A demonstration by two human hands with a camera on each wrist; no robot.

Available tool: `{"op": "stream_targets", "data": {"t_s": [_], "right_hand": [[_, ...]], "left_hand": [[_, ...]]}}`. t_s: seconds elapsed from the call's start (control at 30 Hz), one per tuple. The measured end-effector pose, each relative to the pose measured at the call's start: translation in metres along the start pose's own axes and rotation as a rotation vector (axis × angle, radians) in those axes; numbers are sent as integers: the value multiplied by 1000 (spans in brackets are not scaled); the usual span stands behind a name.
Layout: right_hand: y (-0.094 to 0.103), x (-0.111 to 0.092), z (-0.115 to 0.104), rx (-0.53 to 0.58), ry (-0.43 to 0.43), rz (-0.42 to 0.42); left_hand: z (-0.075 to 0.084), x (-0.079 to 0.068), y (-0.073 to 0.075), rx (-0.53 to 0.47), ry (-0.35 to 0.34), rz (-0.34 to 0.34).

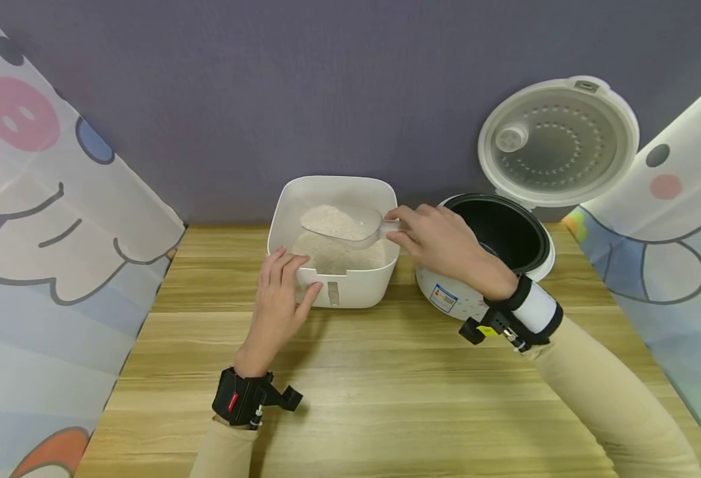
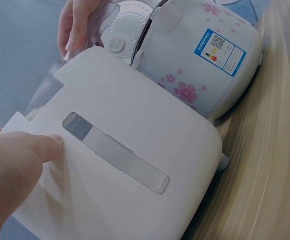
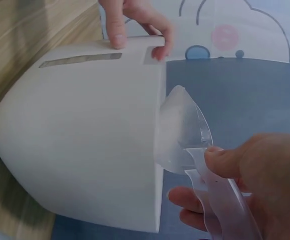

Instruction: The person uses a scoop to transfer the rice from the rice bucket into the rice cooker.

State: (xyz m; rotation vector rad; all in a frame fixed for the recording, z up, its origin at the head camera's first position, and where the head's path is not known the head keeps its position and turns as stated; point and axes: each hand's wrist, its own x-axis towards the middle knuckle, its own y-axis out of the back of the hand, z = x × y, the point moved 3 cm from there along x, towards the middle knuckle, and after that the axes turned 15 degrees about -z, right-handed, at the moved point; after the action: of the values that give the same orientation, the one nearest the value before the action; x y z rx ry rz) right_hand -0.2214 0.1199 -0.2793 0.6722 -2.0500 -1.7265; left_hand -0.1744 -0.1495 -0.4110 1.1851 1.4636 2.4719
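Note:
A white rice container (image 1: 362,291) stands on the table with pale rice (image 1: 341,257) inside. Over its opening, my right hand (image 1: 443,242) grips the handle of a clear plastic scoop (image 1: 367,218), which carries a heap of rice. The right wrist view shows the scoop (image 3: 179,132) level with the container's rim and the thumb on its handle. My left hand (image 1: 279,289) holds the container's front left rim, fingers over the edge and thumb on the front wall. A clear strip window (image 2: 117,152) runs down that wall.
Just right of the container is a white rice cooker (image 1: 458,282) with pink flowers and its lid (image 1: 559,143) raised. The dark inner pot (image 1: 494,222) lies partly behind my right hand. A grey wall (image 1: 267,86) rises behind the wooden table (image 1: 374,398).

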Motion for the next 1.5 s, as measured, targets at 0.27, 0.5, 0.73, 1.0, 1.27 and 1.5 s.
{"op": "stream_targets", "data": {"t_s": [0.27,0.5,0.73,1.0,1.27,1.5], "right_hand": [[17,-20,12,6,-61,-7],[31,-46,28,20,-116,44],[32,-77,55,76,-185,48],[29,-109,83,68,-239,84],[24,-133,109,111,-342,66],[27,-149,128,85,-370,47]], "left_hand": [[0,2,1,-1,10,-17],[1,3,0,0,2,-9],[1,3,2,6,-2,-14],[0,1,3,3,1,-5],[0,-2,4,8,7,0],[2,-3,4,6,11,-4]]}}
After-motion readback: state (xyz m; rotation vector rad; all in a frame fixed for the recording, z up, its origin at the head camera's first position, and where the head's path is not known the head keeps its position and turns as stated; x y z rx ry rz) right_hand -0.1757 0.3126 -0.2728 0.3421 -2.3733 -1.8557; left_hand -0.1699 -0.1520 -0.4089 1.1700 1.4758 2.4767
